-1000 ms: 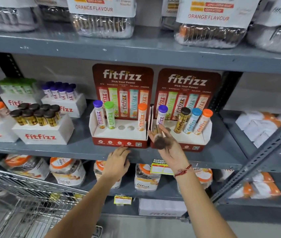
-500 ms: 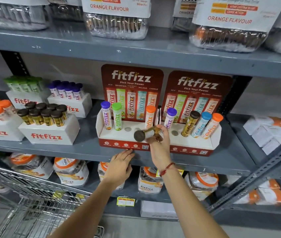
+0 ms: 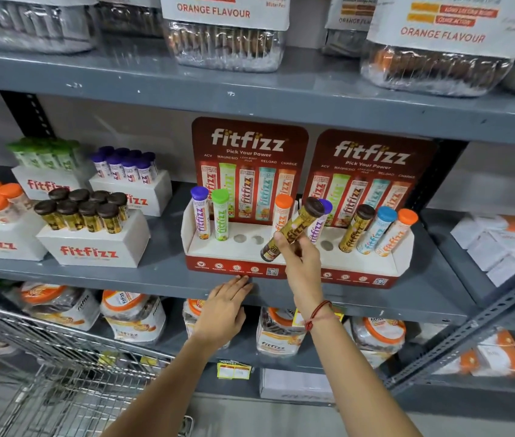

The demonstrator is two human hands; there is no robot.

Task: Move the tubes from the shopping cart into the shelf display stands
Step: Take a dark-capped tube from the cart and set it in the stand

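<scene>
The brown-capped tube (image 3: 294, 230) is clamped in the right hand (image 3: 302, 263), tilted cap-up to the right, its base just right of the left stand's empty holes (image 3: 240, 238).

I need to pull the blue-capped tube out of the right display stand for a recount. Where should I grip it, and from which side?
Judging by its pose, grip the blue-capped tube just under the cap, coming from the front and above. It leans back in its hole, tightly flanked by the brown-capped tube and orange-capped tube, so only the upper part stands clear.
</scene>
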